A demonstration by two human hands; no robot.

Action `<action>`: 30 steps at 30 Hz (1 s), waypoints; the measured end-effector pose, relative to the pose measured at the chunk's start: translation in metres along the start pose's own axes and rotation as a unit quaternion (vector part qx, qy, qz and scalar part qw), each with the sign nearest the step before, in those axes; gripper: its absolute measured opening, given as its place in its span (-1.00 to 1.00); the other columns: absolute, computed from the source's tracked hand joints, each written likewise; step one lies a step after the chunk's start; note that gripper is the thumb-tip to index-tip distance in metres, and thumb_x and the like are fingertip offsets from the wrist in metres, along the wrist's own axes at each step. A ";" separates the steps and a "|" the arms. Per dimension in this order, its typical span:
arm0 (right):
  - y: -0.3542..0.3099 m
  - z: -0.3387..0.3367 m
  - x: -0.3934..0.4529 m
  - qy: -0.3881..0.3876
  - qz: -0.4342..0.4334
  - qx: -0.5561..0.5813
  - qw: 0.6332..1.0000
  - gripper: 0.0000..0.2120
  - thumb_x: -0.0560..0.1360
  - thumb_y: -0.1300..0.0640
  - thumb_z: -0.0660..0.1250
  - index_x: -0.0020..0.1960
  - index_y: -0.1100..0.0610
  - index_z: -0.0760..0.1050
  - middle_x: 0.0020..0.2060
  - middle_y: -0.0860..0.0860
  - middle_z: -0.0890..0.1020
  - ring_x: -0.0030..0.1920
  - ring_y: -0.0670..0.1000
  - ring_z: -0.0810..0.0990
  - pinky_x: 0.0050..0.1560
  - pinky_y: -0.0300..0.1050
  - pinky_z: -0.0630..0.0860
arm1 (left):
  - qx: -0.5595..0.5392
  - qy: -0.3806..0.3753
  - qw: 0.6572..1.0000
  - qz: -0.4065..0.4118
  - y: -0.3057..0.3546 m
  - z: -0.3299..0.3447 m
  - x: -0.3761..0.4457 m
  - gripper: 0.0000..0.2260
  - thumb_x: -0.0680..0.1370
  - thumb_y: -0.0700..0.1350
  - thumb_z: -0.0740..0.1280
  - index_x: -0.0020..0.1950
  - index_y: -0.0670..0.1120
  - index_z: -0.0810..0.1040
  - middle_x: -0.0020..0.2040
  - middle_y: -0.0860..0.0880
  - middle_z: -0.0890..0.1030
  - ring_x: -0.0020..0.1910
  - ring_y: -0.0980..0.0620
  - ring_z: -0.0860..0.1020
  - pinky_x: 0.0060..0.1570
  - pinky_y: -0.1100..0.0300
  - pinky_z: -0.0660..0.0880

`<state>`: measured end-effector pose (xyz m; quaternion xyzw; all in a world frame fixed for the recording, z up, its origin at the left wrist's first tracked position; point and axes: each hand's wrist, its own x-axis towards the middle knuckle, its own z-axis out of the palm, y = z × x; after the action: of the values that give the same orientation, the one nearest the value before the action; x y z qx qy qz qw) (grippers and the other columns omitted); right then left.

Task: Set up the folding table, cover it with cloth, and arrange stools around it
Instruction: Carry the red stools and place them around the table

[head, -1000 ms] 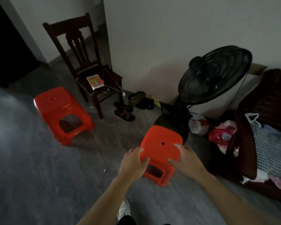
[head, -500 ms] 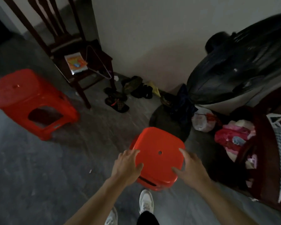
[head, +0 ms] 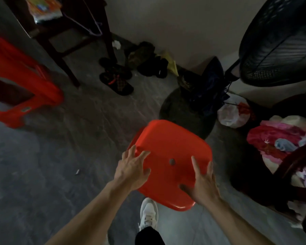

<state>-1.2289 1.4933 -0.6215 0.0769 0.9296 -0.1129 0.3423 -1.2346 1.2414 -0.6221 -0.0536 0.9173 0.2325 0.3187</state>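
Closest to the camera there's a white sneaker (head: 148, 214) on the grey floor (head: 42, 174), with a dark trouser leg just below it. Both bare forearms reach forward from the bottom edge to a red plastic stool (head: 170, 152) right in front of the person. The left hand (head: 131, 171) is on the stool's left edge, fingers spread over the seat top and the thumb lying on the seat too, so it's touching it with splayed fingers rather than wrapped around it. The right hand (head: 202, 183) is on the right edge, fingers stretched out along the seat and thumb pointing inward across it, again flat-ish, not clenched. Can't tell whether the stool is on the floor or lifted. The seat has 1 small round hole in the middle.

Further out on the left, a 2nd red stool (head: 19, 82) stands on the floor, a bit blurred. To the right is a pile of pink and red cloth (head: 279, 138) and a white plastic bag (head: 231, 112). Behind the near stool is the round base of a black fan (head: 279, 41), whose big grille fills the top right. By the white wall (head: 166, 20) lie some dark sandals (head: 118, 80), and a dark wooden chair (head: 65, 32) sits top left with a colourful packet (head: 42, 7) on its seat.
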 end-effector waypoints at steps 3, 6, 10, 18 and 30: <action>0.005 0.013 0.009 0.007 0.005 0.074 0.997 0.19 0.27 -0.30 0.52 0.55 -0.25 -0.29 0.50 0.27 -0.35 0.51 0.43 0.03 0.39 0.29 0.28 | -0.020 -0.017 1.000 -0.002 -0.001 0.010 0.009 -0.37 0.52 0.17 0.31 0.50 0.33 0.07 0.60 -0.06 -0.04 0.51 -0.20 0.15 0.40 -0.19 0.34; 0.009 0.012 0.018 0.045 0.035 0.150 0.987 0.21 0.26 -0.18 0.59 0.55 -0.27 -0.26 0.49 0.31 -0.09 0.42 0.41 0.23 0.30 0.23 0.39 | -0.068 -0.017 0.998 -0.004 -0.003 0.012 0.017 -0.38 0.49 0.14 0.35 0.44 0.38 0.09 0.59 -0.05 -0.01 0.49 -0.23 0.18 0.36 -0.22 0.38; 0.005 0.009 0.020 0.039 0.063 0.173 0.982 0.18 0.31 -0.16 0.56 0.55 -0.27 -0.29 0.38 0.35 0.17 0.26 0.34 0.41 0.14 0.12 0.44 | -0.131 -0.020 0.991 -0.015 -0.003 0.011 0.023 -0.43 0.49 0.20 0.34 0.41 0.42 0.15 0.56 -0.01 0.03 0.48 -0.21 0.16 0.34 -0.26 0.37; -0.027 -0.002 0.013 0.039 0.031 0.159 0.986 0.23 0.24 -0.25 0.57 0.50 -0.37 -0.34 0.39 0.25 0.15 0.32 0.31 0.37 0.16 0.18 0.46 | -0.184 0.057 0.980 -0.055 -0.019 -0.001 0.005 -0.45 0.46 0.24 0.36 0.40 0.39 0.24 0.49 -0.06 0.19 0.41 -0.19 0.23 0.34 -0.17 0.36; -0.184 -0.056 -0.071 0.053 -0.120 0.081 0.988 0.22 0.19 -0.32 0.55 0.50 -0.39 -0.30 0.40 0.16 0.17 0.42 0.16 0.19 0.34 0.12 0.35 | -0.286 0.197 0.930 -0.121 -0.108 -0.090 -0.140 -0.40 0.34 0.34 0.26 0.39 0.43 0.27 0.39 0.02 0.31 0.31 -0.03 0.27 0.29 -0.09 0.38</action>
<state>-1.2503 1.3259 -0.5043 -0.0015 0.9367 -0.2240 0.2691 -1.1473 1.0969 -0.5171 -0.2983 0.8426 0.4295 0.1284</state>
